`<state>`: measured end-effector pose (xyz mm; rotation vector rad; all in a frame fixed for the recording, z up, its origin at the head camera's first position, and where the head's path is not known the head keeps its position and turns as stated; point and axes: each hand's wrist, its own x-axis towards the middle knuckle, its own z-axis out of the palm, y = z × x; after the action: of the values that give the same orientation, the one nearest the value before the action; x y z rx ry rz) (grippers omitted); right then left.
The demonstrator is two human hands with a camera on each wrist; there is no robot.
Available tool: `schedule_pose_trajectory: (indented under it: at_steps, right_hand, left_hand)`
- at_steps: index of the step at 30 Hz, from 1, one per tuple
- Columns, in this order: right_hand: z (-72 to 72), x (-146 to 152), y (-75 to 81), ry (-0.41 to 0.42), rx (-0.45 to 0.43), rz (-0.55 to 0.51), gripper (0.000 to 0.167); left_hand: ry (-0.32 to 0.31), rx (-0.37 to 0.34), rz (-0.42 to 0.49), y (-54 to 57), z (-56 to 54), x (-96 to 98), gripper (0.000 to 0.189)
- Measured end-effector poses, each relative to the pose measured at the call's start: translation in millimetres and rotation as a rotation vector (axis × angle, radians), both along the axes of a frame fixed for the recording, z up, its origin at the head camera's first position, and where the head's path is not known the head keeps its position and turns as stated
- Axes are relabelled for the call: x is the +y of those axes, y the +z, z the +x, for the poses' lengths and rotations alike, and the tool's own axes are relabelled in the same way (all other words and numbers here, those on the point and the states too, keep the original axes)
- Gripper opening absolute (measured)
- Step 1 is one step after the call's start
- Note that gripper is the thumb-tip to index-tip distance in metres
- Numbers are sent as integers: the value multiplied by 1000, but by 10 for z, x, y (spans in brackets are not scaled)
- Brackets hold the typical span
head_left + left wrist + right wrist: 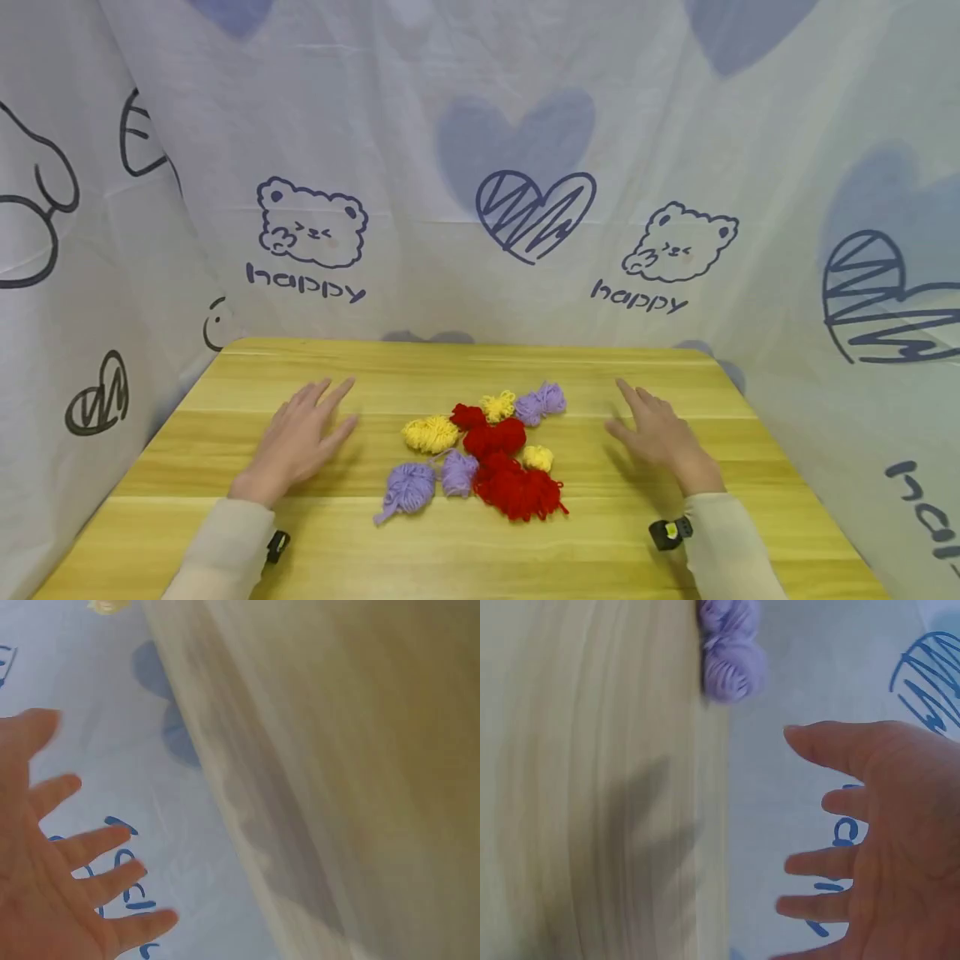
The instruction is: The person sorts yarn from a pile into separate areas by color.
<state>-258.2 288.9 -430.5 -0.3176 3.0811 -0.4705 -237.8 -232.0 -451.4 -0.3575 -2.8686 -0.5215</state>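
Bundles of yarn lie close together in the middle of the table. Red yarn (517, 487) sits at the centre, with yellow yarn (431, 434) to its left and purple yarn (410, 488) at the front left. Another purple bundle (541, 403) lies at the back right and shows in the right wrist view too. My left hand (300, 437) hovers left of the yarn, fingers spread and holding nothing. On the other side, my right hand (660, 433) is likewise raised with its fingers apart and nothing in it. Neither hand touches the yarn.
The wooden table (315, 550) has a pale curtain (420, 275) with hearts and bears hanging behind it and at both sides. A dark wrist device (670, 533) is on the right wrist, and a similar one (277, 546) on the left.
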Motion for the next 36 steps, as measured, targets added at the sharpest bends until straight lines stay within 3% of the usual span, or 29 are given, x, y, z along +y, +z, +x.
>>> schedule_pose_trajectory:
  at_steps: [4,9,22,30,36]
  right_hand:
    - [-19,-52,42,55,4,-158,72]
    - [-19,-170,116,138,21,-265,62]
    - [62,-458,208,267,-45,-361,49]
    - [114,-626,205,371,-87,-409,48]
    - [189,-755,201,384,-131,-421,45]
  left_hand:
    - [-120,25,164,32,-3,46,51]
    - [-244,-46,294,101,5,163,45]
    - [-399,-167,317,174,79,414,42]
    - [-445,-232,328,166,120,524,39]
    - [-470,-266,323,128,119,593,37]
